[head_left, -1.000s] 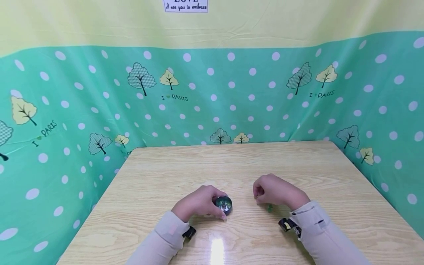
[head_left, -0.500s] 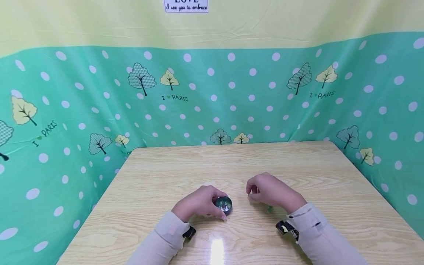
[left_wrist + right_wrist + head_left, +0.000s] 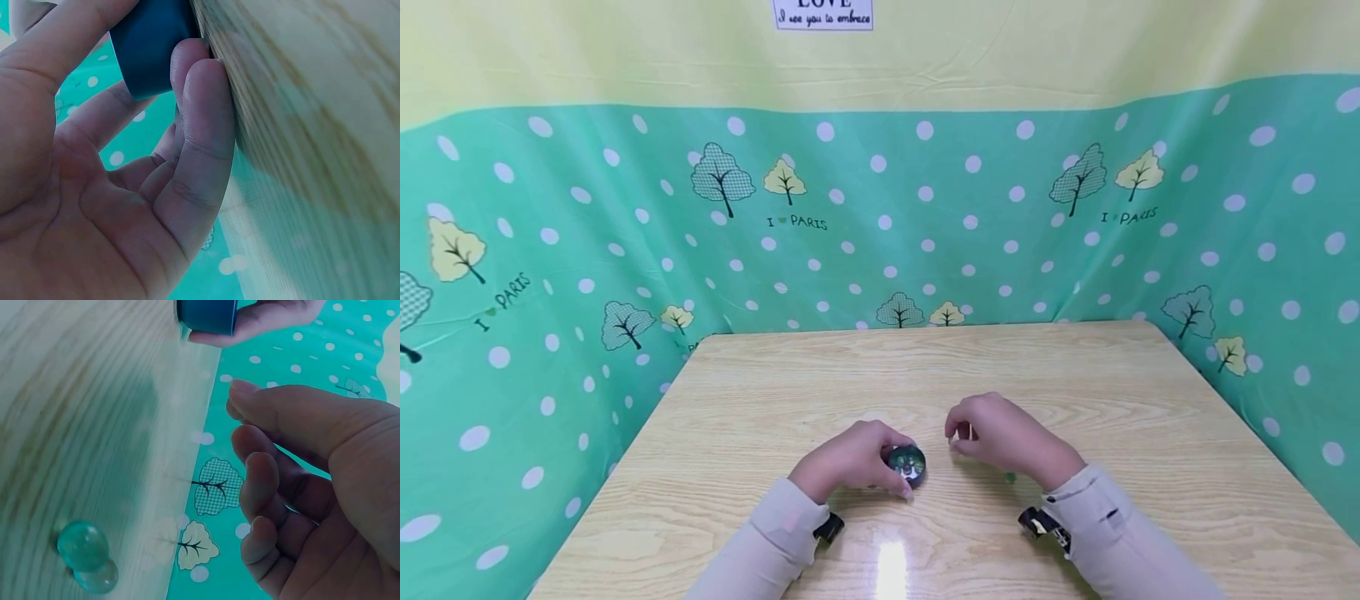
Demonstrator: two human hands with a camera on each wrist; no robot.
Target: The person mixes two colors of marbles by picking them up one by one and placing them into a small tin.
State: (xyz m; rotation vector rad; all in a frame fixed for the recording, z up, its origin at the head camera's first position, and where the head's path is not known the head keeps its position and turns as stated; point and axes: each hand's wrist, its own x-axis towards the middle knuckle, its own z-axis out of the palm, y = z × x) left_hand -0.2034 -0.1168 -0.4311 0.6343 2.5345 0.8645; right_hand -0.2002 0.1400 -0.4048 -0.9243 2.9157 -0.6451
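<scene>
My left hand (image 3: 861, 458) grips a short, dark-blue round container (image 3: 907, 464) on the table, thumb and fingers around its side. Shiny green and pale shapes show at its top. Its blue wall (image 3: 153, 47) fills the upper part of the left wrist view. My right hand (image 3: 1000, 433) hovers to the right of the container, thumb and index fingertips brought together and the other fingers curled. I cannot tell whether something small sits between those fingertips. Green translucent marbles (image 3: 84, 547) lie close together on the table; in the head view, green (image 3: 1011, 477) shows below the right wrist.
The wooden table (image 3: 775, 383) extends around both hands. A green dotted curtain (image 3: 850, 250) with tree prints hangs behind it and along both sides. Black wrist cameras (image 3: 1041, 529) sit under the sleeves. A bright light reflection (image 3: 892, 567) shows near the front.
The right hand has moved left, away from the green marbles and closer to the container. The left hand and the container have stayed in place.
</scene>
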